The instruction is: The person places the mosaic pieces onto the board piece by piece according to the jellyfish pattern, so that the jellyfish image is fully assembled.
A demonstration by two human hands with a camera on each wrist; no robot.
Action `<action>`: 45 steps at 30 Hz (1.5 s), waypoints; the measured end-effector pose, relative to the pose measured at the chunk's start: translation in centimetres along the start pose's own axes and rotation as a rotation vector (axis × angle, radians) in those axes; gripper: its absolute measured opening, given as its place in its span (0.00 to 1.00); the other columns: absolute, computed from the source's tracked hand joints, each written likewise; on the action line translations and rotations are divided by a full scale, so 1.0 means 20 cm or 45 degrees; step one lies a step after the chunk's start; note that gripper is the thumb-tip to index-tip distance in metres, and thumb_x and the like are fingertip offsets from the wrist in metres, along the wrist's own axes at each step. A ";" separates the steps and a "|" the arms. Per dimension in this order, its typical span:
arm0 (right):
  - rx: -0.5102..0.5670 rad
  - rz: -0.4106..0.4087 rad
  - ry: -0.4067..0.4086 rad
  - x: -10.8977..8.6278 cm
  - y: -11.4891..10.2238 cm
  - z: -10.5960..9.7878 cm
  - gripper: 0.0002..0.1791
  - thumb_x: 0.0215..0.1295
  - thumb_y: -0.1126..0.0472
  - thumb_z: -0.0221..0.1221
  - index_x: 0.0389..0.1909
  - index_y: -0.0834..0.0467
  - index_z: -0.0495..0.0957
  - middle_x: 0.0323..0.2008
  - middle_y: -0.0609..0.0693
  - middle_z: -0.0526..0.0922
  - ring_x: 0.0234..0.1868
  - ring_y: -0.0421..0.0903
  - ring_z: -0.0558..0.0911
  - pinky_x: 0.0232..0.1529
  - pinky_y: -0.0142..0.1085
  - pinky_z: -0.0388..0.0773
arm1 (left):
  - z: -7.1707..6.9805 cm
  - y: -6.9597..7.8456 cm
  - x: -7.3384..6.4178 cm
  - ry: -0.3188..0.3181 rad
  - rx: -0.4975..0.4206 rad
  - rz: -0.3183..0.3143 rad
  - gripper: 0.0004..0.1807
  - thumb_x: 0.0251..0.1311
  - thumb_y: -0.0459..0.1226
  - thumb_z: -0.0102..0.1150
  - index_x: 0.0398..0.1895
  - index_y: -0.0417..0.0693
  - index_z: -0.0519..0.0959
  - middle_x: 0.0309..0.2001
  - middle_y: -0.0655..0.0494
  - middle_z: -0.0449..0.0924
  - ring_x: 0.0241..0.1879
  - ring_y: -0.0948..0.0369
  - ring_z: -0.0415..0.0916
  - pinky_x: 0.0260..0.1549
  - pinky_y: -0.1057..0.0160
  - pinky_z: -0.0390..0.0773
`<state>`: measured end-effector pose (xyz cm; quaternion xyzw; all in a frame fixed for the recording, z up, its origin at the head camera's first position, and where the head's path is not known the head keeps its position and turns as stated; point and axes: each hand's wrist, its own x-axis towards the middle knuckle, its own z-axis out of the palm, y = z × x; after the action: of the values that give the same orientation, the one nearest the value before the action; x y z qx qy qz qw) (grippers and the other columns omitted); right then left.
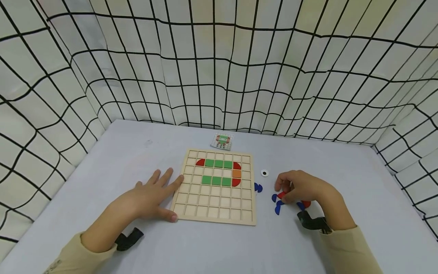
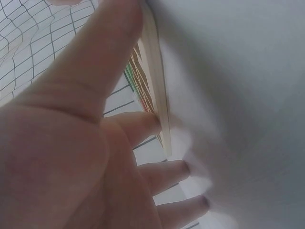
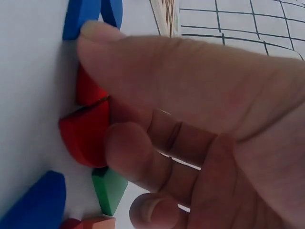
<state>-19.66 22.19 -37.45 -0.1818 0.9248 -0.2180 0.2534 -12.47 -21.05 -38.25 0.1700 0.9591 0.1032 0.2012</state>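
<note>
A: Start at the left. What is there?

B: A left hand (image 1: 150, 198), coming out of a beige fabric sleeve (image 1: 73, 253), with a black angular device (image 1: 129, 239) at the wrist. Its fingers are spread and released. The thumb lies at the near left corner of a square, pale wooden grid board (image 1: 213, 211), and 1 fingertip touches the board's left edge.

A: And the board?

B: It lies flat on a white table (image 1: 212, 251). Towards its far side, 1 row holds, left to right, a red quarter-round piece (image 1: 200, 162), 3 green square pieces (image 1: 218, 163) and another red quarter-round. 1 row nearer, at the right end, sits 1 orange square piece (image 1: 236, 173). The row after that has 3 more green squares, then 1 more red quarter-round.

A: Past the board?

B: Just beyond its far edge, a small white picture card (image 1: 222, 140) with a green and red figure. Beside the right edge, 2 blue rounded pieces (image 1: 259, 188), then a white disc with a black centre (image 1: 264, 173).

A: And furthest right?

B: The right hand (image 1: 302, 188), fingers curled low over loose blue pieces (image 1: 277, 210) and loose red pieces (image 1: 307, 204). The right wrist view also shows a green piece (image 3: 109, 188) near the fingers. I cannot tell whether they grasp any piece.
</note>
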 end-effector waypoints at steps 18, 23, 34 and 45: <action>0.076 -0.037 -0.050 0.02 0.01 0.01 0.09 0.60 0.64 0.68 0.36 0.50 0.77 0.29 0.48 0.79 0.28 0.47 0.78 0.32 0.40 0.77 | -0.01 0.00 0.00 -0.011 -0.022 -0.012 0.61 0.44 0.67 0.68 0.80 0.55 0.52 0.79 0.36 0.40 0.75 0.29 0.36 0.54 0.16 0.48; 0.122 -0.171 -0.028 0.03 -0.01 0.01 0.09 0.63 0.64 0.64 0.41 0.49 0.79 0.30 0.48 0.78 0.26 0.46 0.78 0.28 0.39 0.78 | -0.01 0.00 -0.01 -0.008 -0.010 -0.013 0.61 0.44 0.67 0.68 0.80 0.55 0.52 0.79 0.36 0.40 0.75 0.29 0.36 0.54 0.16 0.49; 0.121 -0.359 0.082 0.13 -0.15 0.01 0.10 0.66 0.64 0.61 0.46 0.50 0.81 0.37 0.42 0.82 0.39 0.45 0.80 0.40 0.39 0.81 | -0.01 0.01 -0.01 -0.014 -0.019 -0.028 0.62 0.44 0.67 0.68 0.80 0.55 0.52 0.79 0.35 0.40 0.75 0.29 0.36 0.54 0.17 0.49; 0.156 -0.499 0.120 0.22 -0.37 0.05 0.07 0.65 0.64 0.63 0.42 0.50 0.79 0.38 0.43 0.82 0.39 0.44 0.80 0.42 0.39 0.81 | -0.01 0.02 0.00 -0.004 -0.011 -0.020 0.61 0.45 0.65 0.69 0.80 0.54 0.53 0.79 0.35 0.41 0.75 0.29 0.37 0.55 0.17 0.49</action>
<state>-20.91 13.70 -36.34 -0.3322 0.8675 -0.3272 0.1732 -12.40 -20.77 -37.89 0.1617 0.9597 0.1053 0.2044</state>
